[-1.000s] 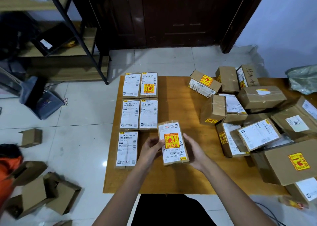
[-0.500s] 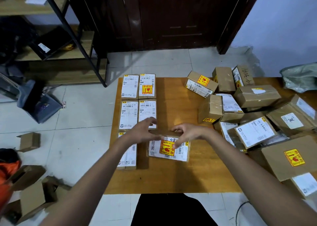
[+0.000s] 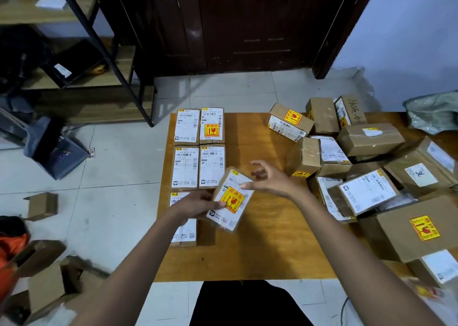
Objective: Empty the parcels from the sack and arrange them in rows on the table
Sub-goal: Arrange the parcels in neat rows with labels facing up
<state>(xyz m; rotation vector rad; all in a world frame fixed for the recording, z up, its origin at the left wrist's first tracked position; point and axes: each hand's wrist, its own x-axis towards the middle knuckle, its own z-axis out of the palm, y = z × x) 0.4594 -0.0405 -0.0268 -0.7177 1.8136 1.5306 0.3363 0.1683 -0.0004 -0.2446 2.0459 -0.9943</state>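
My left hand grips a small brown parcel with a white label and a yellow-red sticker, holding it tilted just above the wooden table. My right hand touches the parcel's right edge with its thumb, the fingers spread. Several labelled parcels lie in two neat columns at the table's left; the nearest one is partly hidden under my left hand. A loose heap of brown parcels covers the table's right side. The greenish sack lies at the far right.
Empty cardboard boxes and an orange thing lie on the tiled floor at the left. A metal shelf rack stands at the back left, a dark wooden door behind the table. A grey device sits on the floor.
The parcel has been turned from lying crosswise under both hands to a tilted, nearly lengthwise pose. My left hand now holds it; my right hand has opened and drawn off to its right edge.
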